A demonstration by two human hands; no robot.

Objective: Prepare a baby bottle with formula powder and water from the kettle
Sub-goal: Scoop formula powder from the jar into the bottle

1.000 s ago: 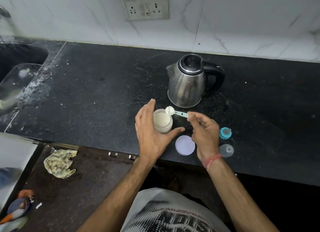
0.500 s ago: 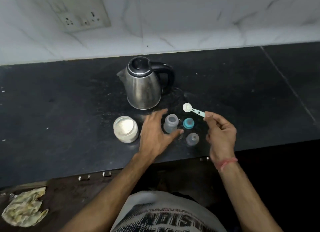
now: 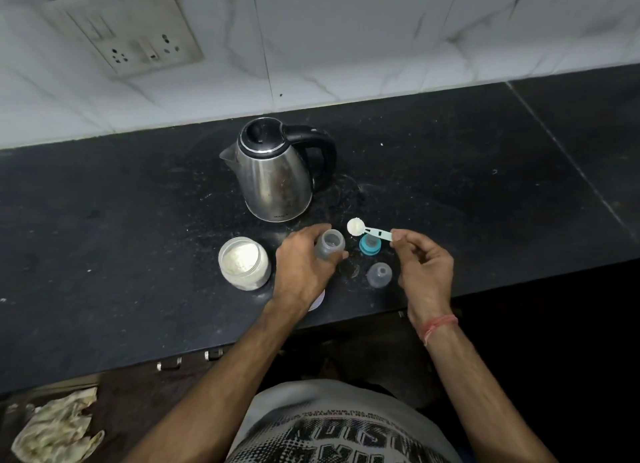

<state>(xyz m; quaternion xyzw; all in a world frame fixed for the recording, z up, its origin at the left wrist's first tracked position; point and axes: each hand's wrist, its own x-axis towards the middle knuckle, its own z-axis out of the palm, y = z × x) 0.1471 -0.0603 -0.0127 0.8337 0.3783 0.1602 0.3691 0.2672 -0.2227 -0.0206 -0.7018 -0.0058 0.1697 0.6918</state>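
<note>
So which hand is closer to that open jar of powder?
The left hand: it grips the bottle just right of the powder jar. The right hand pinches the scoop farther right.

1. Single head-worn wide-angle view, looked forward and steeply down over the black surface point(image 3: 104, 220).
2. Faced the tiled wall point(image 3: 346, 40); close range, arm's reach.
3. Frame edges bowed; own torso filled the bottom.
</note>
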